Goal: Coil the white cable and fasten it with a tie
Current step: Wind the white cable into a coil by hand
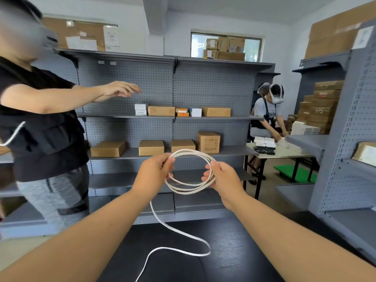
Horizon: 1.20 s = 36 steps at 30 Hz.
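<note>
The white cable is held up in front of me as a round coil of several loops. My left hand pinches the coil's left side, and my right hand grips its right side. A thin green strip, perhaps the tie, shows at the coil beside my right thumb. A loose tail of the cable hangs from below my left hand, curves across the black table and runs off the bottom edge.
A person in a black top stands close on the left, one arm stretched out over the grey shelving that carries cardboard boxes. Another person works at a white table at the back right. A grey shelf unit stands at right.
</note>
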Motion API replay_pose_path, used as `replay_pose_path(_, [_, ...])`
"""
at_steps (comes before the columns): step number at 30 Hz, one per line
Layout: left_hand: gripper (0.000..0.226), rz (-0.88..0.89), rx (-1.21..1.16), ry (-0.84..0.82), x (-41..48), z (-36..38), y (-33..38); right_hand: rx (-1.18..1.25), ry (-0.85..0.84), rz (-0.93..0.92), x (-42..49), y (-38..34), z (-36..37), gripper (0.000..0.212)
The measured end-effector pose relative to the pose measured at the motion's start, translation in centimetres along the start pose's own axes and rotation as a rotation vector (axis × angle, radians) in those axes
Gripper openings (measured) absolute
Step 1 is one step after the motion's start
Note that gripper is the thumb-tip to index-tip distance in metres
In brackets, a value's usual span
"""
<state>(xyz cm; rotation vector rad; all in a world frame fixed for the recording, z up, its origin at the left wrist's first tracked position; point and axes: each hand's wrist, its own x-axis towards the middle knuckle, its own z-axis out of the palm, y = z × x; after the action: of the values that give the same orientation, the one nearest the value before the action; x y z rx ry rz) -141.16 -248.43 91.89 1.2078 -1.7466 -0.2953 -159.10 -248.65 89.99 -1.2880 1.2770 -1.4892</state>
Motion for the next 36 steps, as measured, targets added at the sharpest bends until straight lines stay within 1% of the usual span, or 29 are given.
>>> replay_pose_path(2, [0.034,0.046,0.056,0.007,0.2,-0.4,0.1,0.035,-0.059,0.049,0.0,-0.1,0.0,0.027])
replay_pose_path(5, [0.037,0.079,0.093,-0.009,0.2,-0.8,0.3,0.019,-0.134,0.06,0.1,-0.3,-0.2,0.024])
replay_pose_path(6, [0.037,0.086,0.102,-0.019,0.2,-1.0,0.3,-0.032,-0.156,0.044,0.0,-0.4,-0.3,0.023])
replay_pose_path(8, [0.033,0.097,0.107,-0.051,0.3,-1.3,0.2,-0.267,-0.171,-0.04,0.1,-0.6,-0.7,0.022])
replay_pose_path(10, [0.026,0.109,0.125,-0.105,0.4,-1.4,0.2,-0.507,-0.16,-0.147,0.2,-1.0,-0.9,0.033])
replay_pose_path(12, [0.022,0.126,0.17,-0.176,0.5,-1.3,0.2,-0.591,-0.178,-0.228,0.1,-1.7,-0.8,0.043])
replay_pose_path(14, [0.021,0.153,0.199,-0.203,0.5,-1.2,0.0,-0.644,-0.247,-0.277,0.0,-2.4,-0.3,0.044])
replay_pose_path(16, [0.021,0.178,0.2,-0.197,0.4,-1.0,-0.1,-0.735,-0.322,-0.283,-0.3,-2.8,0.3,0.039])
replay_pose_path(19, [0.022,0.2,0.218,-0.201,0.3,-0.9,-0.4,-0.815,-0.365,-0.294,-0.4,-2.7,1.0,0.026])
replay_pose_path(21, [0.024,0.199,0.225,-0.194,0.2,-0.8,-0.5,-0.855,-0.356,-0.299,-0.4,-2.4,1.3,0.023])
replay_pose_path(24, [0.02,0.156,0.2,-0.189,0.0,-0.7,-0.7,-0.928,-0.325,-0.357,-0.5,-2.4,1.5,0.027])
replay_pose_path(27, [0.018,0.101,0.115,-0.166,-0.2,-0.4,-1.2,-0.952,-0.284,-0.416,-0.5,-2.4,1.5,0.021])
replay_pose_path(29, [0.017,0.048,0.049,-0.16,-0.4,0.0,-1.6,-0.953,-0.238,-0.444,-0.3,-2.3,1.4,0.022])
replay_pose_path(32, [0.016,-0.015,-0.04,-0.154,-0.6,0.6,-2.0,-0.896,-0.166,-0.462,-0.2,-2.2,1.1,0.024])
replay_pose_path(33, [0.017,-0.035,-0.09,-0.152,-0.6,0.7,-2.1,-0.857,-0.141,-0.458,-0.1,-2.1,1.0,0.024])
replay_pose_path(35, [0.019,-0.087,-0.223,-0.144,-0.8,1.1,-1.9,-0.782,-0.075,-0.445,-0.2,-2.0,0.9,0.033])
replay_pose_path(36, [0.019,-0.122,-0.295,-0.132,-0.9,1.3,-1.7,-0.737,-0.041,-0.439,-0.2,-1.8,0.8,0.032])
